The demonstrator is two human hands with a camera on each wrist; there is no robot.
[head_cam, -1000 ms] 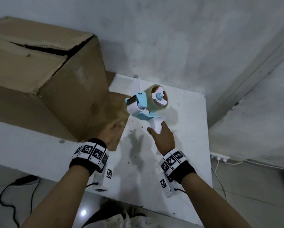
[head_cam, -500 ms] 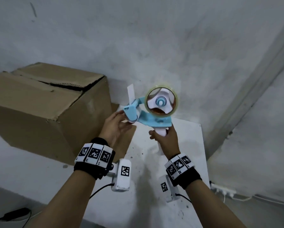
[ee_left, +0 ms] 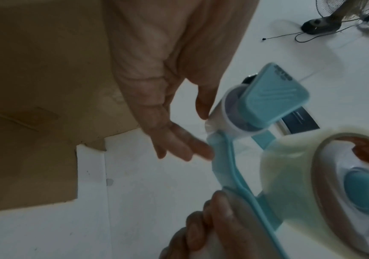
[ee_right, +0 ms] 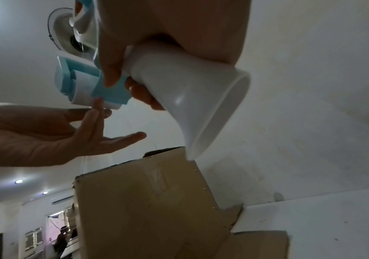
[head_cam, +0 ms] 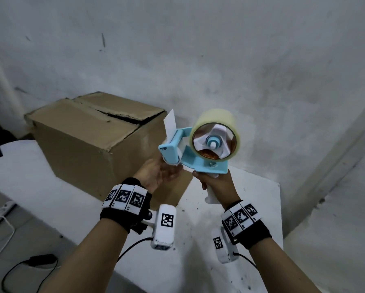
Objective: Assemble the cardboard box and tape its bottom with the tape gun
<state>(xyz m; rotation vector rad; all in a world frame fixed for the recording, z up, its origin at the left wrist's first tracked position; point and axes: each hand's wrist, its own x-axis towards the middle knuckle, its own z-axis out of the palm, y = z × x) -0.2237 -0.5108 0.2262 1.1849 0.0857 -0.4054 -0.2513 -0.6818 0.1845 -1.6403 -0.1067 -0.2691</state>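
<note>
Gripping the white handle of the tape gun [head_cam: 195, 152], the right hand [head_cam: 217, 183] has fingers and thumb wrapped round it and holds the tool raised above the white table [head_cam: 259, 208]. Tape gun: pale blue frame, clear tape roll [head_cam: 214, 135] on a white hub, roller end pointing left. Left hand [head_cam: 158, 173]: palm up, fingers straight and spread, fingertips [ee_left: 201, 151] touching the underside of the roller end; grasping nothing. Cardboard box [head_cam: 88, 142]: brown, standing on the table left of the hands, near the wall; upper flaps folded shut, seam untaped and gaping; one lower flap splayed flat on the table beneath the hands.
</note>
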